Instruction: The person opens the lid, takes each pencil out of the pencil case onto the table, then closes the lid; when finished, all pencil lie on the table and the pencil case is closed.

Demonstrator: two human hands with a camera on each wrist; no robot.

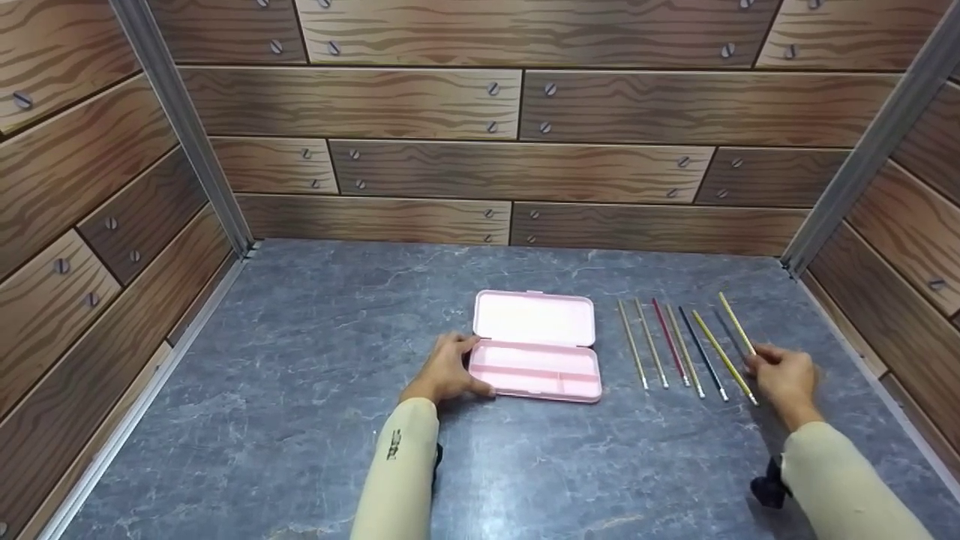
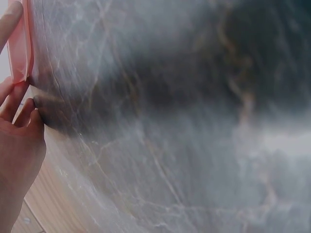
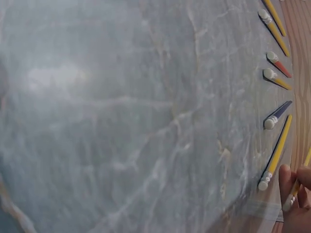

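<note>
A pink pencil case [image 1: 534,367] lies unfolded on the table, its lid [image 1: 534,318] laid back behind the divided base. My left hand [image 1: 444,369] grips the base's left end, thumb along the front edge and fingers at the hinge side; the left wrist view shows the case's pink edge [image 2: 20,53] between them. My right hand [image 1: 784,377] pinches a yellow pencil [image 1: 736,322] near its eraser end, the point slanting up and away. Just left of that hand lies another yellow pencil [image 1: 724,357], its white eraser toward me.
Between the case and my right hand several pencils lie in a row, among them a dark blue one [image 1: 703,352], a red one [image 1: 670,341] and a tan one [image 1: 632,345]. Wood-patterned panels [image 1: 420,169] wall in the grey marbled table [image 1: 300,390].
</note>
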